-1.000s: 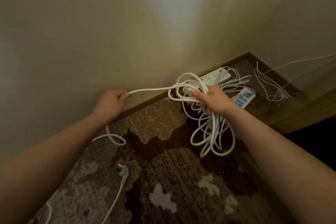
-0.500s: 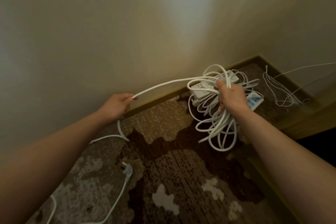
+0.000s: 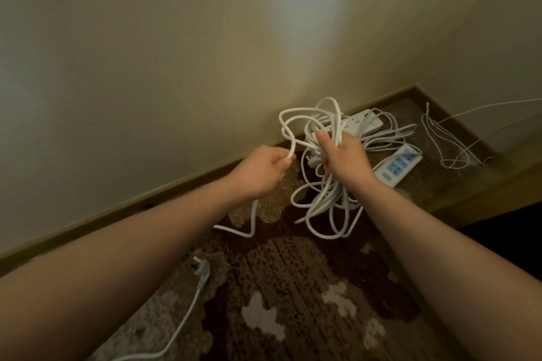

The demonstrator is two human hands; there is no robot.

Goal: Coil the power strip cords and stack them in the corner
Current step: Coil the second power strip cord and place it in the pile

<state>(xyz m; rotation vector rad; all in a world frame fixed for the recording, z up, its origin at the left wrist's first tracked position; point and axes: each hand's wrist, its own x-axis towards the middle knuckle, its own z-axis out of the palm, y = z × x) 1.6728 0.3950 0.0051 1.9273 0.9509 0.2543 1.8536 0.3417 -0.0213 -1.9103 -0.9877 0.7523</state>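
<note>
A: Head view, centre of frame: why is your right hand up there?

B: Your fingers wrap the gathered coil of white cord, so the loops hang free above the carpet.

A: And your left hand?

B: It pinches the loose run of cord, feeding the next loop. Right of centre, two power strips lie by the corner; the plug lies lower left.

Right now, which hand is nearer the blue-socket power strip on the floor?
Right. The right hand holds the cord bundle just left of the blue-socket power strip; the left hand grips cord farther left.
</note>
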